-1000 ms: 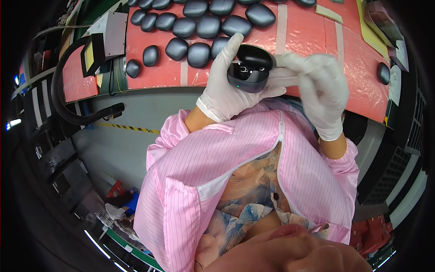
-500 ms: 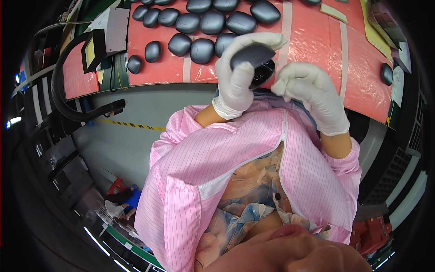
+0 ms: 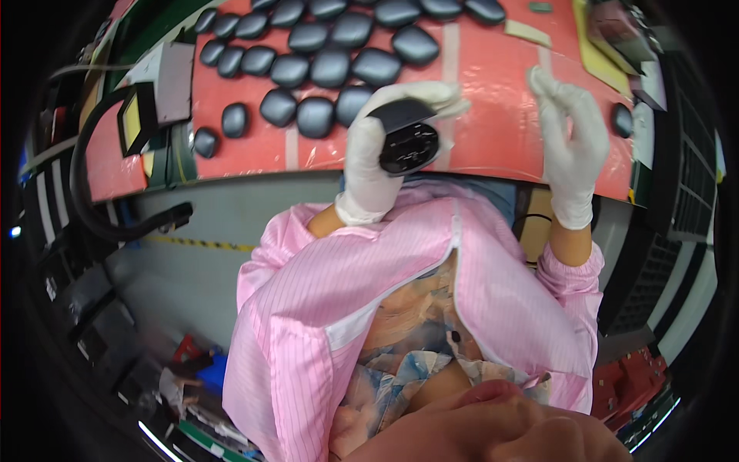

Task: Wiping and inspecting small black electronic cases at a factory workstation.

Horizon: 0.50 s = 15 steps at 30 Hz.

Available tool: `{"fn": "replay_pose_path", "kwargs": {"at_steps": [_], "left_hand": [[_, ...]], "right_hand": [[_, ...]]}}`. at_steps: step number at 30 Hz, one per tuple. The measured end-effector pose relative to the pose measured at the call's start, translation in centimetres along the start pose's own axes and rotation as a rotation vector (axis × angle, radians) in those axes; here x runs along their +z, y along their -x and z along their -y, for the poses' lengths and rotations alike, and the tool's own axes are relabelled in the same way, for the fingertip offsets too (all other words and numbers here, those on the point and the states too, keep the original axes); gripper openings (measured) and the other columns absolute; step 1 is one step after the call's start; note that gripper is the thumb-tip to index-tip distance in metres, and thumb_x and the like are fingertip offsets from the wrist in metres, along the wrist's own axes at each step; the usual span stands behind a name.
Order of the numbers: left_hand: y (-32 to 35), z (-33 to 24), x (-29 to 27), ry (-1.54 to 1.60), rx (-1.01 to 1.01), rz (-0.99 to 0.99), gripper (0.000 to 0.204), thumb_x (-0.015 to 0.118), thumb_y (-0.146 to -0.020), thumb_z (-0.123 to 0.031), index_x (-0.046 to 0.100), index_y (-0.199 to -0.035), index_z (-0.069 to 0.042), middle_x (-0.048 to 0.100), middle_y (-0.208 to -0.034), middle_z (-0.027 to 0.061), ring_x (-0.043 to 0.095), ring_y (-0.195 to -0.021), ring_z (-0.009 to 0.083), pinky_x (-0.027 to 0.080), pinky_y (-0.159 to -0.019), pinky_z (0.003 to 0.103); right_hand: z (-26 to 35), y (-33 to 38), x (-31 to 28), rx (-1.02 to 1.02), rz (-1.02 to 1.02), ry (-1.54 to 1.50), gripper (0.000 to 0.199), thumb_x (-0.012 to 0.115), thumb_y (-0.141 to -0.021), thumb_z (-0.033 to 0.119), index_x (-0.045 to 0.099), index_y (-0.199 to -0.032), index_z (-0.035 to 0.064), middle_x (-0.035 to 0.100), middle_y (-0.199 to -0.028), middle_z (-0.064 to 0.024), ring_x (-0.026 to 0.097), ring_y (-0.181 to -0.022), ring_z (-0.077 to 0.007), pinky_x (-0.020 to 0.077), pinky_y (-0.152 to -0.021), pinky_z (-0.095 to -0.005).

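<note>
My left hand (image 3: 363, 158), in a white glove, is wrapped around a dark grey earbud charging case (image 3: 412, 146). Its lid is raised and its glossy black inside faces up. To the right, my gloved right hand (image 3: 573, 138) is held over the mat, apart from the case. Its thumb and fingertips come together in a pinch; whatever may be between them is too small to make out. Beyond my left hand, several closed cases (image 3: 315, 117) of the same kind lie in rough rows.
A red mat (image 3: 493, 115) covers the bench. At left stand a grey box (image 3: 173, 81) and a black flexible hose (image 3: 83, 154). One single case (image 3: 622, 120) lies at the right edge, near a yellow tray (image 3: 596, 54). A pale strip (image 3: 527, 33) lies at the back.
My right hand has moved right and away from the case, still pinched. The case in my left hand has tilted, so more of its inside shows. The whole view has shifted slightly.
</note>
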<state>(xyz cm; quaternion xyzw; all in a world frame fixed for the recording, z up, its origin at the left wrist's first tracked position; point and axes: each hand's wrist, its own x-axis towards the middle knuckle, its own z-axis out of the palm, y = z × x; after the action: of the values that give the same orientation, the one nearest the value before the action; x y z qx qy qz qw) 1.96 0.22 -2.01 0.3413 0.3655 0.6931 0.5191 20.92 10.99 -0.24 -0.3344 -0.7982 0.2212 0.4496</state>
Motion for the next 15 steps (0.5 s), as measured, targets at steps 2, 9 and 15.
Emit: {"fn": "replay_pose_path", "kwargs": {"at_steps": [2,9,15], "left_hand": [[0.2,-0.6,-0.2,0.072,-0.144,0.024,0.082,0.04,-0.087,-0.071,0.049,-0.124,0.002,0.063,-0.111,0.0201,0.067,-0.091,0.0267,0.053,-0.066,0.031],[-1.0,-0.2,0.4,0.23,-0.263,-0.069,0.083,0.041,-0.089,-0.068,0.046,-0.13,0.004,0.065,-0.101,0.0179,0.066,-0.085,0.0238,0.051,-0.064,0.029],[-1.9,-0.6,0.6,0.194,-0.133,-0.026,0.079,0.036,-0.093,-0.064,0.045,-0.131,0.004,0.065,-0.105,0.0187,0.066,-0.083,0.0216,0.05,-0.062,0.027]], "right_hand": [[-3.9,-3.4,-4.1,-0.002,-0.098,0.21,0.02,0.06,-0.089,0.009,0.069,-0.107,0.0059,0.069,-0.094,-0.0078,0.064,-0.081,-0.0164,0.048,-0.069,-0.0272],[-16.7,-13.1,-13.8,0.178,-0.103,0.926,0.014,0.064,-0.08,0.006,0.068,-0.093,0.002,0.063,-0.078,-0.0124,0.062,-0.074,-0.0285,0.0497,-0.071,-0.0312],[-18.7,-15.7,-15.2,0.132,0.227,0.897,0.036,0.05,-0.095,0.033,0.062,-0.124,0.0154,0.066,-0.108,-0.0138,0.064,-0.101,-0.0269,0.0468,-0.088,-0.031]]}}
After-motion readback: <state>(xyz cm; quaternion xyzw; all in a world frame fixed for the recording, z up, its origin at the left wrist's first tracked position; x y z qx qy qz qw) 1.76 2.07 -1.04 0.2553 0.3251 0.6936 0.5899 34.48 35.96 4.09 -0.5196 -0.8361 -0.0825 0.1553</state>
